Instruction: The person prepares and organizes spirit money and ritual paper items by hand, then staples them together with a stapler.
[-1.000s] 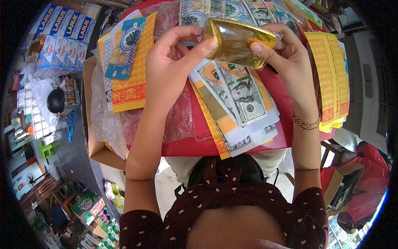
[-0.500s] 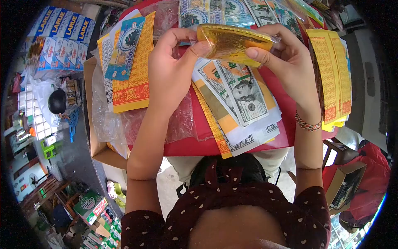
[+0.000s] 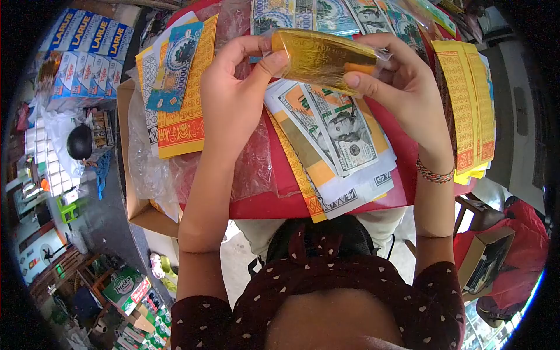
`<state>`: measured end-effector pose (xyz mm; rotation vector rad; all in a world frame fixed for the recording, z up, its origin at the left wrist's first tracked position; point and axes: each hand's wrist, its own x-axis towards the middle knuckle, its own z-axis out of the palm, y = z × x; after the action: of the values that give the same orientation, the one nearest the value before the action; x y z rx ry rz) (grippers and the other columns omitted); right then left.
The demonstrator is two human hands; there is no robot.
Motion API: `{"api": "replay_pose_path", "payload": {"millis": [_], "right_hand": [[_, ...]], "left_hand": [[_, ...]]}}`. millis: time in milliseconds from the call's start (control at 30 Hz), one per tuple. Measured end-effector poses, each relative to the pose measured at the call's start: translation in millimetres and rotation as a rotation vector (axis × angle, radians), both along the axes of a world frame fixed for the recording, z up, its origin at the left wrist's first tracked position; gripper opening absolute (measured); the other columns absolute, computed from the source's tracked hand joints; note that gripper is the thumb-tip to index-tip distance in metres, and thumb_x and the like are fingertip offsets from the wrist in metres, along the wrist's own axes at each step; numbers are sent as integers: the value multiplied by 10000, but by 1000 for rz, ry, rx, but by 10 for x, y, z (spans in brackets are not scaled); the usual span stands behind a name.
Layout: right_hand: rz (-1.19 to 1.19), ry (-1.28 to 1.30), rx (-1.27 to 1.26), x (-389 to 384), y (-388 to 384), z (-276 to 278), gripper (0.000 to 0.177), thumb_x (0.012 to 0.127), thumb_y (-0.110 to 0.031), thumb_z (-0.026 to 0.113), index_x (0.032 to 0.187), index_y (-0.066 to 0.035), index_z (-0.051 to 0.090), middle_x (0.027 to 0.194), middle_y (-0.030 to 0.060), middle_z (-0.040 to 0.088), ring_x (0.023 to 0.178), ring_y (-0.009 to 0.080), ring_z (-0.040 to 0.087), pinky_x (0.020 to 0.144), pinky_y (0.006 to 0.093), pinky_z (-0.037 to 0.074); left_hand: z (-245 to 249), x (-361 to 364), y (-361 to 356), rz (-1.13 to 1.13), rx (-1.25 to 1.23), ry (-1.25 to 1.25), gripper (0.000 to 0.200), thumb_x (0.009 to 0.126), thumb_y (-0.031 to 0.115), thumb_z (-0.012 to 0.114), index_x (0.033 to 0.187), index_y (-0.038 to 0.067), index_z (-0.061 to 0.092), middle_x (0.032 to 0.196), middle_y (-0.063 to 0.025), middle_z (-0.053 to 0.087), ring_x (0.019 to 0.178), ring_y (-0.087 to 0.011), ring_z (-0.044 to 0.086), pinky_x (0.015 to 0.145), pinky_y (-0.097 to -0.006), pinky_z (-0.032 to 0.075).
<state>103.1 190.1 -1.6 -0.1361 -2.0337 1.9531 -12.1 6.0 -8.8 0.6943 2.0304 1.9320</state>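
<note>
Between my two hands is a shiny gold packet (image 3: 324,58) in clear plastic, held up above the red table. My left hand (image 3: 242,81) pinches its left end between thumb and fingers. At the other end, my right hand (image 3: 402,81) grips with the thumb on the front face and the fingers behind. Below the packet lies a fanned stack of paper with dollar-style notes (image 3: 350,137) on top. Near my left wrist rests a yellow printed paper stack (image 3: 184,125) with a blue note (image 3: 178,70) on it.
More yellow paper sheets (image 3: 464,111) lie at the table's right edge. Bundles of printed notes (image 3: 303,16) line the far side. Crumpled clear plastic (image 3: 251,175) covers part of the red table (image 3: 280,204). A cardboard box (image 3: 146,213) stands at the left, beer cartons (image 3: 90,35) beyond.
The gold packet has tilted so its broad face shows more, and its left end has dropped slightly. My left hand has shifted a little left; both hands keep their hold.
</note>
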Motion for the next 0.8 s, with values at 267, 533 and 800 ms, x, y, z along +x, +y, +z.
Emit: {"api": "replay_pose_path", "payload": {"millis": [267,533,800], "right_hand": [[92,-11,55,-9,46,-69,253,852,-12,693,1058,-2,545,949,14,649,821,26,596,691,183,494],[82,-49,21,-20,5,-43,270,854,-13,691,1080,4,544,940,20,643,831,27,593,708,189,498],[110,-19,-55,-12,48,-27,311,877,1,656,1161,-1,529,991,35,656,840,39,605,682,183,490]], "left_hand": [[-9,-47,-25,-68,3,41,244,807,168,769,897,3,613,863,-31,634,815,-92,574,734,-231,465],[-36,-10,-12,-2,-24,77,251,807,172,767,901,-13,627,854,-41,659,770,-70,581,675,-225,468],[33,-106,-85,23,-99,146,169,868,133,704,894,-19,634,808,-19,665,764,-51,587,682,-201,459]]}}
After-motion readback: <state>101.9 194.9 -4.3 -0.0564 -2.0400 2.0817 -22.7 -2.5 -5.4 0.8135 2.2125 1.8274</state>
